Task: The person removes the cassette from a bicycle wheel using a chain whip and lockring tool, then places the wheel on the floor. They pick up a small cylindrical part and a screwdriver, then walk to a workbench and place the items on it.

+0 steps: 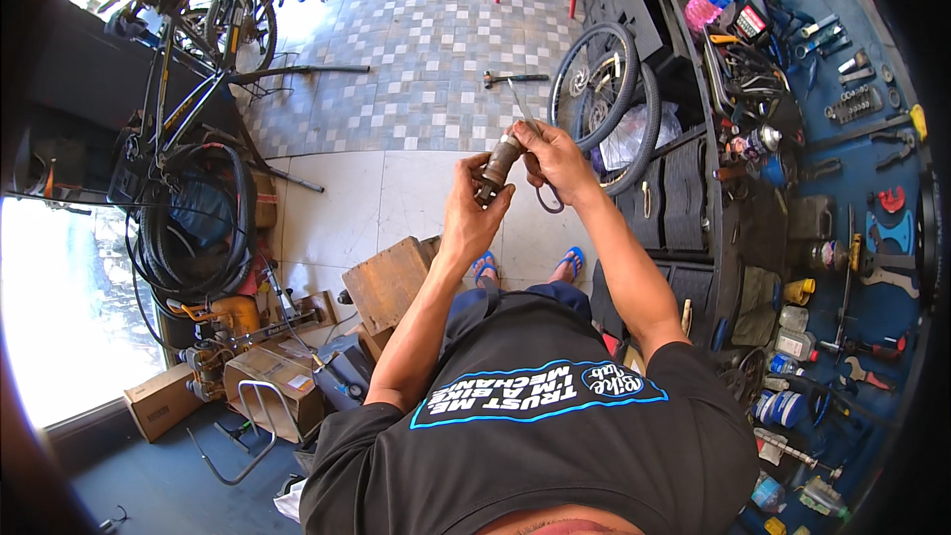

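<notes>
In front of my body, my left hand [474,208] is closed around a grey-brown stepped metal cylinder [499,164], tilted with its pale upper end away from me. My right hand [557,160] pinches at that upper end, its fingertips touching the cylinder. A thin pointed metal rod [522,105] sticks out beyond the right fingers. Below the same hand a dark curved loop [548,202] shows; whether it belongs to the rod I cannot tell. My fingers hide part of the cylinder.
Two bicycle wheels [596,79] lean against the dark drawer cabinet [634,0] on the right. A hammer [515,78] lies on the tiled floor. A wooden box [388,285] stands by my left forearm. Bicycles [213,50] and looped black tyres [188,238] are at left; tools crowd the right-hand bench [827,203].
</notes>
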